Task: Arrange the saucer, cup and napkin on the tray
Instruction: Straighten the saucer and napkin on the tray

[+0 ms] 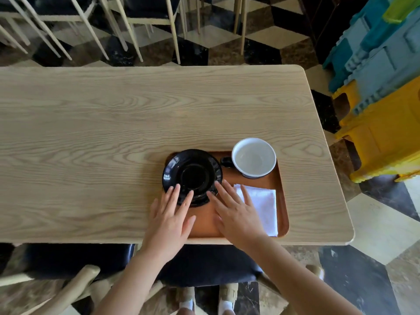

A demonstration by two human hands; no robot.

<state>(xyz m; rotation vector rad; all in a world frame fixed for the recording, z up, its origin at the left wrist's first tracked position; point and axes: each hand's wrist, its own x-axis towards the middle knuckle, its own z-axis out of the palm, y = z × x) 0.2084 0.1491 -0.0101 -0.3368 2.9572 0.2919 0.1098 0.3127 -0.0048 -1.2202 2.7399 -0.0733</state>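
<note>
Saucer adjustment under way on the tray; both hands flat, gripping nothing.

I am resting my left hand (169,218) and right hand (236,212) open, fingers spread, fingertips reaching the black saucer (192,176) at its 6 o'clock rim. The saucer is overhanging the orange tray (283,201) edge at 9 o'clock. The cup (254,157) is standing at the tray's 1 o'clock, the napkin (264,206) lying at 4 o'clock, partly under my right hand. Risk, as I am judging it: pushing off-centre tips the overhanging saucer onto the table (113,121); dragging my right palm rumples the napkin.
</note>
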